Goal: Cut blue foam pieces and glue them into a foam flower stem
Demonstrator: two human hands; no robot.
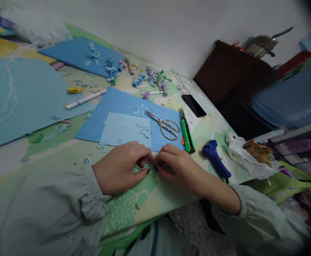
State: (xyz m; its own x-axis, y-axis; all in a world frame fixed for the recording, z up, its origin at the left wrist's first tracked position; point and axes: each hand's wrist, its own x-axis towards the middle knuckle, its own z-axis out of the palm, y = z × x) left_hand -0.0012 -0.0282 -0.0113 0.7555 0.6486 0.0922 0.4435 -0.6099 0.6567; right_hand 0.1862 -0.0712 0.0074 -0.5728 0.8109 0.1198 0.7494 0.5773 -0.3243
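Observation:
My left hand (pixel 126 165) and my right hand (pixel 179 169) meet fingertip to fingertip over the near edge of the patterned tablecloth. A thin pale strand (pixel 144 168) runs between them, pinched in the fingers of my left hand. The right fingers are closed around something small and bluish, mostly hidden. Just beyond the hands lie a light blue sheet (pixel 118 137) with dark scraps on it and a larger blue foam sheet (pixel 91 122). Gold-handled scissors (pixel 161 121) rest on the blue sheet, beside a green cutter (pixel 186 133).
A blue glue gun (pixel 216 160) lies right of the cutter. Behind are a black phone (pixel 194 105), a white stick (pixel 86 99) and several small curled foam pieces (pixel 151 74). A plastic bag with food (pixel 258 153) sits at the right edge. Large light blue foam (pixel 24 92) covers the left.

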